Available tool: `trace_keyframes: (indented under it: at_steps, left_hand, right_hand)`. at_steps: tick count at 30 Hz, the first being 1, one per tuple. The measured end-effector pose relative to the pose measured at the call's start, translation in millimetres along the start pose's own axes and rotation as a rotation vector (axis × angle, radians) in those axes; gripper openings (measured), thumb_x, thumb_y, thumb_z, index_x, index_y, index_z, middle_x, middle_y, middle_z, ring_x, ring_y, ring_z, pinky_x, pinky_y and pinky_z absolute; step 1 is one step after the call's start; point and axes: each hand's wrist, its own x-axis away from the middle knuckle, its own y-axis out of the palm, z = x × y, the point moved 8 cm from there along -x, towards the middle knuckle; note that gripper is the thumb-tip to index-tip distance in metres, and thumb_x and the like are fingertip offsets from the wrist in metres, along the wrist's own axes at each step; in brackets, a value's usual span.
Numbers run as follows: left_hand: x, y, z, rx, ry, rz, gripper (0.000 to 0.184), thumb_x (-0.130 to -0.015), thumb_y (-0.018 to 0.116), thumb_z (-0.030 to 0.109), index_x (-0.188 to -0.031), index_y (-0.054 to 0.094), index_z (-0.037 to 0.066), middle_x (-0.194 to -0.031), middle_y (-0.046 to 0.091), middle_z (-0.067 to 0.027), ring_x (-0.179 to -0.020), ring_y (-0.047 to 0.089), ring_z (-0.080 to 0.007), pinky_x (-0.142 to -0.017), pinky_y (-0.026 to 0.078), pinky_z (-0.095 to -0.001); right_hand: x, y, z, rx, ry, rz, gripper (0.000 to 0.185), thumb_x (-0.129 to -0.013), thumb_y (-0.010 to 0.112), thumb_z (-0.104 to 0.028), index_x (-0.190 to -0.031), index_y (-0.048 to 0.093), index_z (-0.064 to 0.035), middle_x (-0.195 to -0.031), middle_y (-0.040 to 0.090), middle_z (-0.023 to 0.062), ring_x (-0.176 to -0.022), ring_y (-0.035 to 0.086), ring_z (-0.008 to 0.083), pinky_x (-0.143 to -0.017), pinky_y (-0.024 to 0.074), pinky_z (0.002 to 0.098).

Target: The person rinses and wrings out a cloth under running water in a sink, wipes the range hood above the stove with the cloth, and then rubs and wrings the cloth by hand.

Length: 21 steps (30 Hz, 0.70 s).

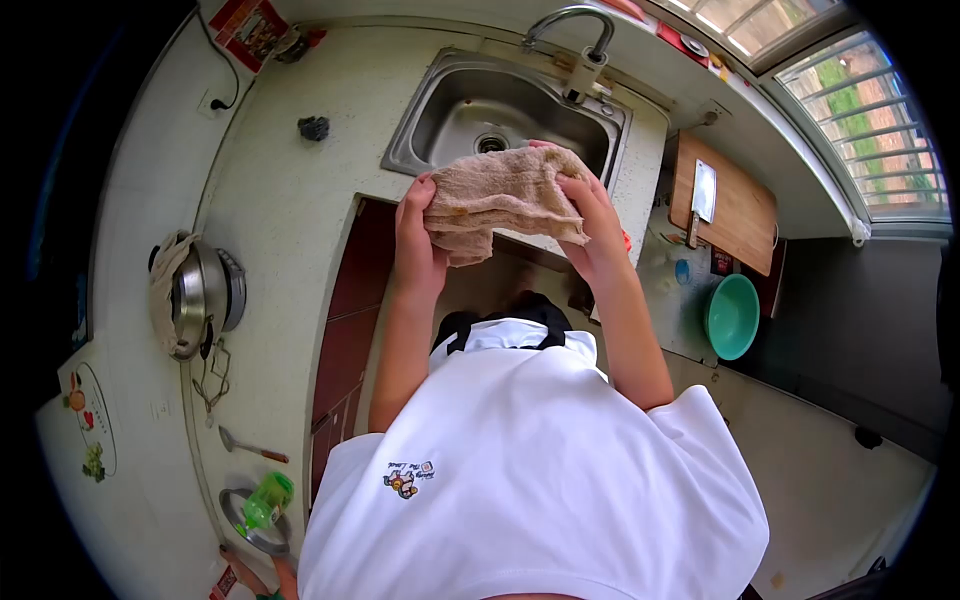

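A folded tan cloth (505, 195) is stretched between my two hands, in front of the near edge of the steel sink (430, 120). My left hand (418, 215) grips its left end, fingers partly behind the fabric. At the other end, my right hand (585, 200) is closed on the cloth with the thumb on top. A loose flap hangs below the fold on the left. The curved faucet (590, 65) stands behind the sink.
On the left counter are a dark scrubber (313, 128), a metal pot (200, 300), a spatula (255, 447) and a green bottle (268, 500) on a plate. At right, a cleaver (704, 192) lies on a cutting board (745, 215), near a green basin (732, 316). Another person's hand (245, 575) shows bottom left.
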Motion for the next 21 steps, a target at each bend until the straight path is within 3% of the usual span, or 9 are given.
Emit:
trace_keyframes:
  at_steps: [2,7,9,13,15,16,19,20,21]
  left_hand:
    - [-20.7,11.5,-8.4,-0.039,0.012,-0.019,0.032,-0.086,0.047,0.031,-0.1,0.053,0.003,-0.093,0.057,-0.0057,-0.087,0.057,-0.0138,-0.079,0.045,-0.0271]
    - [-70.3,26.5,-54.6,-0.107,-0.105,-0.128,0.033,-0.086,0.047,0.032,-0.102,0.054,0.004,-0.094,0.059,-0.0049,-0.089,0.057,-0.0122,-0.08,0.046,-0.0275]
    - [-82.9,38.2,-77.8,0.069,-0.253,-0.158,0.035,-0.087,0.046,0.034,-0.105,0.055,0.005,-0.099,0.06,-0.0057,-0.092,0.058,-0.0143,-0.082,0.046,-0.0295]
    - [-98.4,55.5,-91.3,0.219,-0.308,-0.14,0.036,-0.087,0.043,0.035,-0.106,0.056,0.007,-0.102,0.06,-0.0056,-0.094,0.058,-0.0177,-0.084,0.046,-0.0325]
    - [-108.8,54.9,-99.6,0.283,-0.336,-0.092,0.036,-0.087,0.043,0.035,-0.105,0.056,0.007,-0.101,0.061,-0.0066,-0.093,0.059,-0.0186,-0.083,0.047,-0.0336]
    - [-113.4,54.9,-102.3,0.292,-0.349,-0.081,0.036,-0.087,0.043,0.035,-0.104,0.056,0.007,-0.1,0.06,-0.0066,-0.093,0.059,-0.0187,-0.082,0.048,-0.0337]
    - [-128.4,51.3,-105.4,0.262,-0.341,-0.002,0.032,-0.087,0.044,0.034,-0.099,0.057,0.007,-0.093,0.06,-0.0057,-0.086,0.059,-0.017,-0.077,0.048,-0.0316]
    - [-133.3,46.2,-105.6,0.22,-0.313,0.062,0.029,-0.088,0.044,0.032,-0.094,0.058,0.006,-0.087,0.06,-0.0048,-0.08,0.058,-0.0151,-0.072,0.048,-0.0295]
    - [-137.5,41.5,-112.9,0.225,-0.33,0.067,0.029,-0.088,0.044,0.032,-0.094,0.058,0.006,-0.087,0.06,-0.0048,-0.08,0.058,-0.0151,-0.072,0.048,-0.0295]
  right_hand:
    - [-11.7,-13.0,-18.8,0.048,-0.018,-0.024,0.038,-0.083,0.042,-0.005,-0.12,0.049,-0.0013,-0.115,0.054,0.0084,-0.103,0.054,0.0158,-0.089,0.0441,0.0284]
    - [-42.0,-35.4,-54.5,0.131,-0.01,-0.043,0.034,-0.081,0.04,-0.002,-0.112,0.053,-0.0008,-0.107,0.056,0.0062,-0.097,0.055,0.0123,-0.084,0.0453,0.0252]
    - [-55.7,-41.3,-61.8,0.115,-0.016,-0.023,0.032,-0.081,0.041,-0.002,-0.11,0.053,-0.0009,-0.104,0.056,0.0061,-0.094,0.055,0.012,-0.082,0.0461,0.0248]
    - [-69.2,-55.2,-62.0,0.135,0.029,0.074,0.03,-0.081,0.043,-0.001,-0.11,0.054,-0.0012,-0.101,0.056,0.005,-0.092,0.054,0.0112,-0.081,0.0457,0.0243]
    - [-80.6,-55.1,-64.2,0.317,-0.125,0.005,0.032,-0.08,0.043,-0.001,-0.11,0.053,-0.0012,-0.099,0.056,0.005,-0.09,0.053,0.0108,-0.08,0.0444,0.0238]
    - [-80.7,-56.8,-67.0,0.519,-0.201,0.053,0.029,-0.078,0.042,-0.002,-0.106,0.053,-0.0013,-0.096,0.055,0.0052,-0.086,0.052,0.0107,-0.078,0.0429,0.0235]
    - [-80.1,-51.6,-55.9,0.728,-0.259,0.162,0.027,-0.077,0.04,-0.003,-0.101,0.053,-0.0013,-0.092,0.054,0.0048,-0.084,0.051,0.0108,-0.077,0.0421,0.0234]
    - [-87.4,-57.3,-42.4,0.765,-0.328,0.159,0.019,-0.081,0.044,-0.008,-0.097,0.051,-0.0009,-0.09,0.055,0.0096,-0.079,0.052,0.0167,-0.073,0.0428,0.0258]
    - [-97.1,-56.1,-30.6,0.77,-0.314,0.17,0.019,-0.081,0.044,-0.008,-0.097,0.051,-0.0009,-0.09,0.055,0.0096,-0.079,0.052,0.0167,-0.073,0.0428,0.0258]
